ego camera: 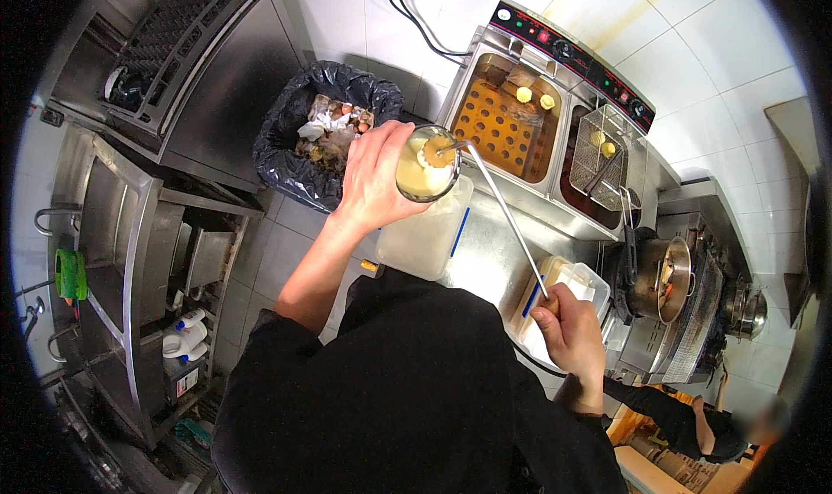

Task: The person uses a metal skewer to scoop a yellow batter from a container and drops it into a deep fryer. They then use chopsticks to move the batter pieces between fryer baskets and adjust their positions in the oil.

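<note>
My left hand (377, 175) grips a clear round container of pale yellow batter (419, 177), held above a translucent plastic tub. My right hand (572, 335) is closed on the handle of a long bent metal rod (500, 205). At the rod's far end, a brown scalloped mould head (437, 153) sits within the container's rim, with pale batter at its edge; how deep it sits I cannot tell. Beyond it, two pale yellow fluted pieces (524, 95) are in the left vat of a double electric fryer (552, 192), over a perforated plate (494, 123).
A wire fry basket (604, 156) sits over the right vat, with two yellow pieces near it. A black-lined bin (276, 143) stands left. Plastic tubs (422, 253) lie on the steel counter. A pot (676, 279) stands at right; a co-worker (689, 422) is beyond.
</note>
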Available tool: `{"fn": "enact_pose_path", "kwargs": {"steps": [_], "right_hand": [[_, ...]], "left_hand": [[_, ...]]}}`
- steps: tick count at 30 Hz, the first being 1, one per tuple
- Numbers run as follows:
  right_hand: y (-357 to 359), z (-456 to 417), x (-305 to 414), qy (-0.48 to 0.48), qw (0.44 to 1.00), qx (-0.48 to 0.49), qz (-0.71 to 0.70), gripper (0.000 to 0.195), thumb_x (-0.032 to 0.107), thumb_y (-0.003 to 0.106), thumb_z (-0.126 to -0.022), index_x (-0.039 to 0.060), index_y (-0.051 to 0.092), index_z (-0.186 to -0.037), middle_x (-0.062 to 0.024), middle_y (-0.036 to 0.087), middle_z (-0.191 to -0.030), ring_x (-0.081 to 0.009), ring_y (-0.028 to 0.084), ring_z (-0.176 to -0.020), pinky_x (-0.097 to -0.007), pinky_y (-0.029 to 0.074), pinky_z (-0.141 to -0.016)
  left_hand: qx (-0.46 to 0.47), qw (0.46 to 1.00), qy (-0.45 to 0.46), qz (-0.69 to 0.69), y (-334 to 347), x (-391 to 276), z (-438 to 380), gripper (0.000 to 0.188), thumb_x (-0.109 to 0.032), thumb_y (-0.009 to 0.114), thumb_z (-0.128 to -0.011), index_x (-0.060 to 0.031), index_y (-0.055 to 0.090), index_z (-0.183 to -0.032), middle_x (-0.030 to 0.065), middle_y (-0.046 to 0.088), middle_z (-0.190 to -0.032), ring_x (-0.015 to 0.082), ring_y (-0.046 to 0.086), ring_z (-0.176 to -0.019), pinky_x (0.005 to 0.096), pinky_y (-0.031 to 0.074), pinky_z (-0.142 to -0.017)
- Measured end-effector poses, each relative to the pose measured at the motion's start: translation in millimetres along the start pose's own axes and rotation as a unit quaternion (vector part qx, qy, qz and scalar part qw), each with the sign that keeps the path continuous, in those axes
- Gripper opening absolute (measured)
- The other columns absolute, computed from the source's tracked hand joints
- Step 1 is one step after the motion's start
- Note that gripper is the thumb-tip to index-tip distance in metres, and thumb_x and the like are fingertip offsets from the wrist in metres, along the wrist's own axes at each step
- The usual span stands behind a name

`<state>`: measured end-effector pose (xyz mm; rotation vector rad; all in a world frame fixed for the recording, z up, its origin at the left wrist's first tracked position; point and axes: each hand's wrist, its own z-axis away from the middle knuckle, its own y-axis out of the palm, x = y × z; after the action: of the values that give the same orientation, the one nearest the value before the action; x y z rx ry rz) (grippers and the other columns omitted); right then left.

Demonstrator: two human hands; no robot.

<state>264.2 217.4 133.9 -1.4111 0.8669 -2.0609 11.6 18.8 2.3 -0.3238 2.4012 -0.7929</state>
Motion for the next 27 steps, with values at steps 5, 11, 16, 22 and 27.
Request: {"fn": "enact_pose_path", "kwargs": {"steps": [5, 11, 16, 22, 27], "right_hand": [[-5.8, 12.7, -3.5, 0.002, 0.999, -0.027, -0.031, 0.031, 0.028, 0.068, -0.092, -0.0005, 0.058, -0.096, -0.0158, 0.059, -0.061, -0.0332, 0.061, -0.054, -0.0367, 0.046, -0.052], [11.3, 6.3, -8.9, -0.009, 0.999, -0.018, -0.036, 0.033, 0.028, 0.068, -0.092, -0.002, 0.057, -0.098, -0.0156, 0.061, -0.062, -0.0303, 0.062, -0.053, -0.0349, 0.045, -0.05], [13.8, 8.0, -13.5, -0.019, 0.998, -0.016, -0.055, 0.031, 0.028, 0.066, -0.094, -0.0017, 0.057, -0.097, -0.0152, 0.06, -0.062, -0.0313, 0.061, -0.052, -0.035, 0.045, -0.05], [17.9, 2.9, -12.4, -0.001, 0.998, -0.014, -0.061, 0.03, 0.027, 0.066, -0.094, -0.0008, 0.056, -0.092, -0.0119, 0.057, -0.058, -0.0243, 0.058, -0.049, -0.0333, 0.044, -0.05], [16.5, 15.2, -20.9, -0.01, 0.994, -0.031, -0.108, 0.026, 0.024, 0.065, -0.094, -0.0002, 0.056, -0.092, -0.0116, 0.057, -0.057, -0.0233, 0.058, -0.049, -0.033, 0.043, -0.049]], "left_hand": [[-0.004, 0.999, -0.049, 0.015, 2.5, 1.7, -0.5, 0.098, -0.027, 0.092, -0.047, -0.0013, 0.048, -0.131, 0.0197, 0.056, -0.126, 0.0377, 0.055, -0.114, 0.0463, 0.043, -0.099], [0.005, 0.992, -0.113, 0.05, -1.5, -5.0, -5.3, 0.104, -0.029, 0.093, -0.046, -0.0027, 0.045, -0.135, 0.0188, 0.055, -0.127, 0.0369, 0.054, -0.119, 0.0461, 0.041, -0.104], [0.01, 0.994, -0.106, 0.038, 0.4, -5.5, -4.3, 0.106, -0.029, 0.094, -0.045, -0.0025, 0.045, -0.135, 0.0187, 0.054, -0.128, 0.0374, 0.052, -0.12, 0.047, 0.04, -0.104], [0.001, 0.995, -0.088, 0.041, 2.6, -4.1, -4.5, 0.104, -0.029, 0.093, -0.046, -0.0026, 0.044, -0.134, 0.0184, 0.054, -0.128, 0.0377, 0.053, -0.118, 0.0484, 0.04, -0.102], [-0.002, 0.996, -0.08, 0.032, 4.0, -4.8, -4.8, 0.102, -0.029, 0.093, -0.047, -0.0022, 0.044, -0.133, 0.0189, 0.054, -0.127, 0.0377, 0.053, -0.117, 0.0486, 0.04, -0.1]]}}
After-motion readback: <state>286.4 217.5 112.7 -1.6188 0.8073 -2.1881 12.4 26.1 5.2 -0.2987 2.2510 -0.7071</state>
